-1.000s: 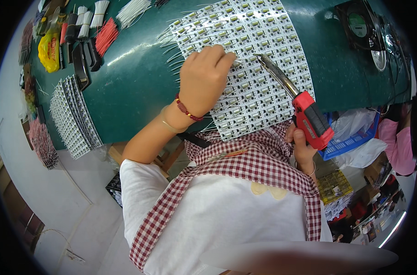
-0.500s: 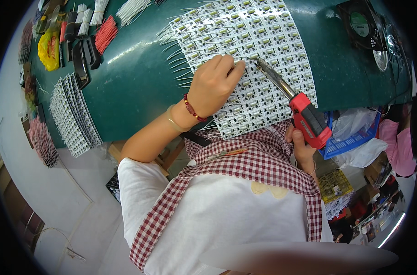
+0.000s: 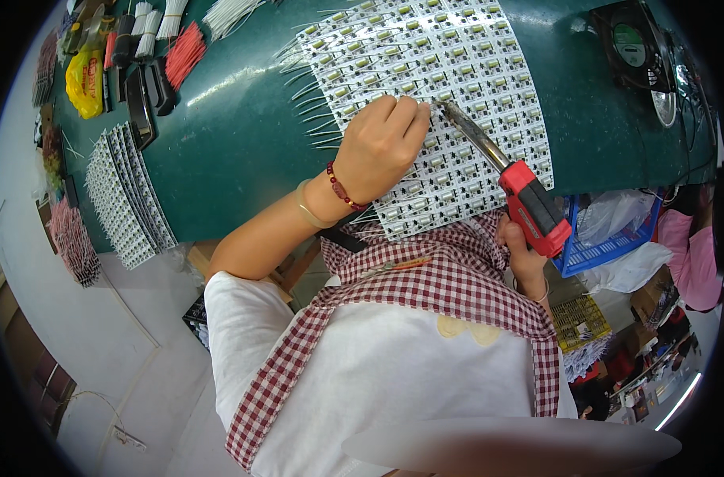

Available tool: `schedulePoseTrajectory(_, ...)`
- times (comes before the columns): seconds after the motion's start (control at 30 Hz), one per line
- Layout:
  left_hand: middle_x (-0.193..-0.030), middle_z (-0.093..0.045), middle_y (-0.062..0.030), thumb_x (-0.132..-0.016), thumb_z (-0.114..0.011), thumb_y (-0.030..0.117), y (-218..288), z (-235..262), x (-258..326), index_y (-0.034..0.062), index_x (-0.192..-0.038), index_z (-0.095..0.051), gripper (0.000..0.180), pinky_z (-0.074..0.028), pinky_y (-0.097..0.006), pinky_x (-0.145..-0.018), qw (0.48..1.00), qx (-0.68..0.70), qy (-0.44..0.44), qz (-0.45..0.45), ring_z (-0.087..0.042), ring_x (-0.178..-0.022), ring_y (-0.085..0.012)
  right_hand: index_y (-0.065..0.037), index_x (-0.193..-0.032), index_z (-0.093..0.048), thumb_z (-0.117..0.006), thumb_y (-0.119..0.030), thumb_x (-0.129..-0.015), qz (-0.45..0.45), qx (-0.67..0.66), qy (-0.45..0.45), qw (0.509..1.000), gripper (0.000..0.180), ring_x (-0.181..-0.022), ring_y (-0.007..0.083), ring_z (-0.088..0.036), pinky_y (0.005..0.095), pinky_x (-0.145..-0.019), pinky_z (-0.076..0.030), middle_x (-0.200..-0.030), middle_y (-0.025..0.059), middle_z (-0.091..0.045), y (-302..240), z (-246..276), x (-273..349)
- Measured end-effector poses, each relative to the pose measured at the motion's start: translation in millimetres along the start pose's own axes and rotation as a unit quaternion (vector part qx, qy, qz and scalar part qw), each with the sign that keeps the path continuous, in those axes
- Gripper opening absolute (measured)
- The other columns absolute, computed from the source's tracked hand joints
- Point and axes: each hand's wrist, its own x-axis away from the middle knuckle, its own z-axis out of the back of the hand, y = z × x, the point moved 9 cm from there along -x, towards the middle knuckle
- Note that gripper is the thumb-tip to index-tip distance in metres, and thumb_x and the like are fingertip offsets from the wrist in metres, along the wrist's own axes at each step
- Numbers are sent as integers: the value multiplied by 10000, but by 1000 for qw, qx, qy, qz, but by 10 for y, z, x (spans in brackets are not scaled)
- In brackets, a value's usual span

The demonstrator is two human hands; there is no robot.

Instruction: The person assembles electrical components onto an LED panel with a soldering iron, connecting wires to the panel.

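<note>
By the right hand [image 3: 524, 253], a red-and-black soldering iron [image 3: 508, 175] is held over the white circuit-board sheet [image 3: 477, 95], upper centre; the left hand [image 3: 383, 145] is pinched, contents hidden, and could be burned by slippage.

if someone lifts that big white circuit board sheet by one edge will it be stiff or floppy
The circuit board sheet is probably stiff with slight give, since similar stacked sheets look like thin plates. Its white wires stick out leftward, so they might snag.

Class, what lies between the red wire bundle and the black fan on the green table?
A sheet of white circuit boards lies between them, as the head view shows.
</note>
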Motion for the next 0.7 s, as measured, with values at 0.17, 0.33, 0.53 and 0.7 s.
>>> schedulePoseTrajectory(0.17,-710,-431,-61,-694,-652,-14,-14,-8,4,-6,-956,-677,264,-418,-310,-522,1000,8,-1,1,-490,-626,-190,13,-877,-548,-584,-237,-965,0,-44,12,999,268,-603,146,-516,292,-552,-434,-703,71,-541,-94,15,6)
schedulePoseTrajectory(0.33,-706,-432,-61,-691,-651,-14,-17,4,3,-3,-949,-676,260,-419,-314,-522,1000,16,1,6,-492,-625,-194,37,-1079,-527,-587,-263,-965,-16,-61,-4,998,326,-608,148,-516,302,-553,-441,-709,71,-541,-97,7,5)
schedulePoseTrajectory(0.53,-702,-452,-67,-677,-644,-24,-31,22,13,-4,-934,-671,260,-429,-314,-528,999,33,7,1,-513,-630,-199,20,-1073,-611,-597,-159,-962,-72,-130,-29,989,211,-812,96,-559,280,-735,-466,-872,5,-605,23,37,132)
schedulePoseTrajectory(0.7,-740,-518,-71,-659,-651,-28,-71,15,46,-3,-934,-674,277,-446,-318,-533,997,72,20,-9,-545,-649,-209,13,-1006,-625,-610,-175,-954,-66,-92,-15,993,196,-778,102,-554,289,-711,-464,-845,9,-602,62,73,168)
